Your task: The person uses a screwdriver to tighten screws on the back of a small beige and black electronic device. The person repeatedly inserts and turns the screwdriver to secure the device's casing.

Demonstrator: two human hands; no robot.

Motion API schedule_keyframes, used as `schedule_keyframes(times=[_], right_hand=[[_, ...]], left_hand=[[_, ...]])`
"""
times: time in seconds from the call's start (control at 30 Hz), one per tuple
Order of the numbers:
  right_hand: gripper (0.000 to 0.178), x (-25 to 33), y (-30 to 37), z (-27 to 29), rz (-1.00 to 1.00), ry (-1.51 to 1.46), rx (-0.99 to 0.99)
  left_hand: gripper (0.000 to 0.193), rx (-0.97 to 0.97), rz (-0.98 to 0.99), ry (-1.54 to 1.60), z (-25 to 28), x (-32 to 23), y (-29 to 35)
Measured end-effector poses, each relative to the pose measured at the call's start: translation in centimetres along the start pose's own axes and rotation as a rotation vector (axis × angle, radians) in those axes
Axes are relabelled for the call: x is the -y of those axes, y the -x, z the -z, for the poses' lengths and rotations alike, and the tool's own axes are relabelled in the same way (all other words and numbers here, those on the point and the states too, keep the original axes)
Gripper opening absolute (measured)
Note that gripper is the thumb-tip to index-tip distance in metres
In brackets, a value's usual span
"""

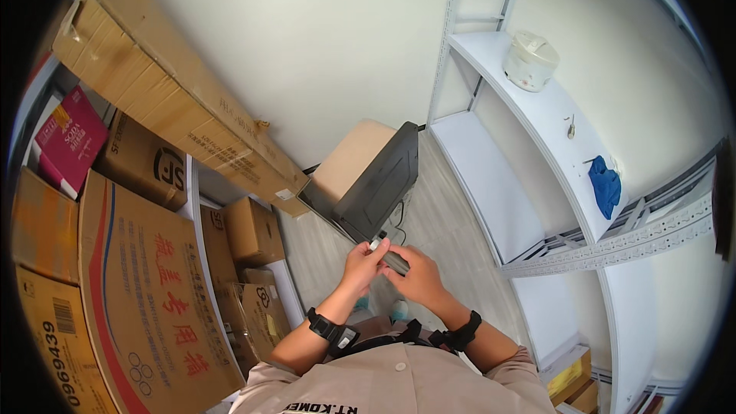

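Observation:
Both of my hands meet in front of my body, at the middle of the head view. My left hand [363,268] pinches one end of a short, dark grey bar-shaped object [396,263], where a small white part shows at the fingers. Around the other end my right hand [420,280] is closed. The object's exact kind cannot be made out. Just beyond my hands stands a large black flat-sided case [379,180], with a plain tan cardboard box [353,155] behind it. A black cable [401,217] hangs beside the case.
Cardboard boxes [153,291] fill shelves on the left, under a long carton [184,107] leaning along the wall. On the right, a white metal shelf [491,176] carries a white lidded pot [530,61], a screwdriver [571,130] and a blue cloth [605,188].

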State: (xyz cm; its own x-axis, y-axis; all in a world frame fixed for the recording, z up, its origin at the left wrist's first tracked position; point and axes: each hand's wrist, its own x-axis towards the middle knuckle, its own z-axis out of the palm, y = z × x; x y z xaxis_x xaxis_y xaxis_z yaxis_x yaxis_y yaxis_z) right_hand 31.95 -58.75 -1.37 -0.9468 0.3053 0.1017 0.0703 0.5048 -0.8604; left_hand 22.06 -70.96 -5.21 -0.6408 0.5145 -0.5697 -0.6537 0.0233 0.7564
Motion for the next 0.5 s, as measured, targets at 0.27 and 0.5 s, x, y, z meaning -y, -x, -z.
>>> schedule_keyframes(times=[0.27, 0.5], right_hand=[[0.033, -3.7, 0.7, 1.7, -0.745, -0.978, 0.249], [0.03, -4.9, 1.2, 0.0, -0.402, -0.651, 0.153]], left_hand=[[0.029, -0.025, -0.091, 0.195, -1.4, 1.3, 0.3], [0.029, 0.004, -0.036, 0.038, -0.4, 0.7, 0.5]])
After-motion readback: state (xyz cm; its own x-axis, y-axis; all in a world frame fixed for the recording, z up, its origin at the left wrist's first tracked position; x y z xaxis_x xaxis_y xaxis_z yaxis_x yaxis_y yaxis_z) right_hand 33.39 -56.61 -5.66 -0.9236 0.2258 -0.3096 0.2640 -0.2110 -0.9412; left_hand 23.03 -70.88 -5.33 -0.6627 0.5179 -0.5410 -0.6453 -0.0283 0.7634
